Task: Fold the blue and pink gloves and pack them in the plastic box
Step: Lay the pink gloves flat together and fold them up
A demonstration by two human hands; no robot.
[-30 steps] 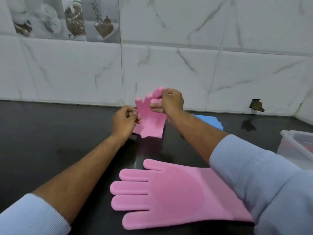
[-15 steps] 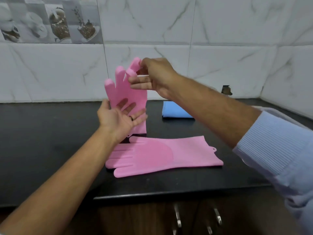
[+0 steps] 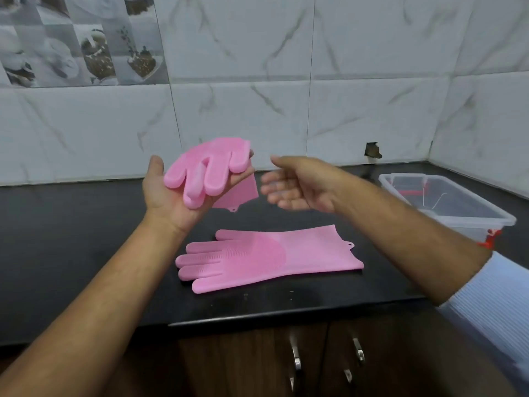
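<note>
Left hand, palm up, cradles the doubled-over pink silicone glove; right hand hovers empty, fingers spread, just beside it. Clear plastic box sits on the bench, right side, nearer the right hand.

Pink gloves (ribbed palms); black counter; white marbled tiles; clear box, red clips.
</note>
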